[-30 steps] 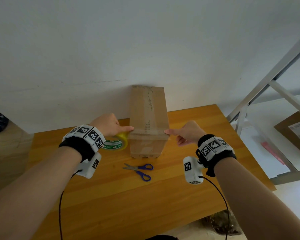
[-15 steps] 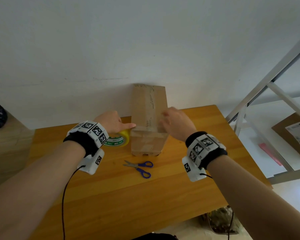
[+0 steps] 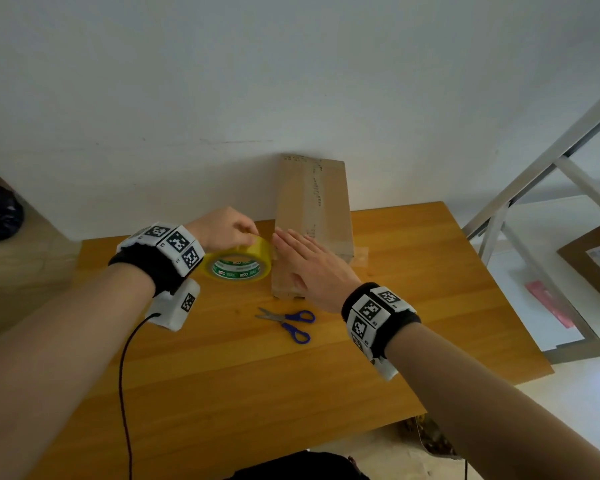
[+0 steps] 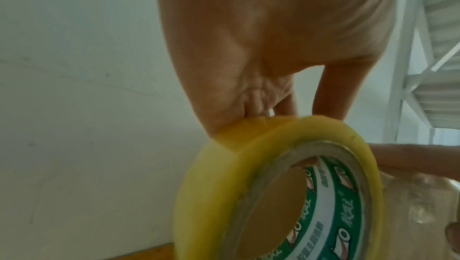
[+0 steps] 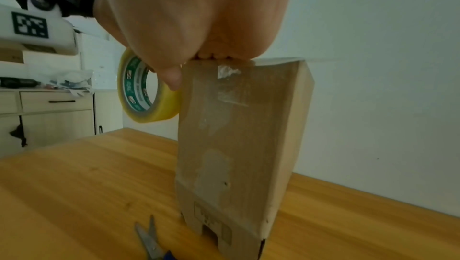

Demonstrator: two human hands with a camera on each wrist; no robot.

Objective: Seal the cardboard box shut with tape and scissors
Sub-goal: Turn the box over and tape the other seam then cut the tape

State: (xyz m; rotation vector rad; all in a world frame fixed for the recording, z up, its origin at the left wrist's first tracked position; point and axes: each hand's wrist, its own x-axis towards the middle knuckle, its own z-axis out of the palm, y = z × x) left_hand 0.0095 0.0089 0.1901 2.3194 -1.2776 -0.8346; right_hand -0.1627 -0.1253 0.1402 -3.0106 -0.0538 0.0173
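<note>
The cardboard box (image 3: 313,216) stands upright on the wooden table (image 3: 430,289), against the wall, and all places here are given from this box. The right hand (image 3: 312,263) lies flat on the top of the box with straight fingers, so it grips nothing and only presses the strip of clear tape already laid across the top; one free end of this strip sticks out past the right edge of the box. Just beside the left edge, the left hand (image 3: 224,227) holds the yellow tape roll (image 3: 238,261) from above, fingers curled over its rim, with the roll off the table. The scissors (image 3: 286,322) lie closed on the table in front of the box. To do this step well, I think the flat palm should rub firmly from the middle toward the left edge while the roll keeps the tape tight and straight. The tape should not go slack, otherwise wrinkles may form. Cutting close to the box comes after.
</note>
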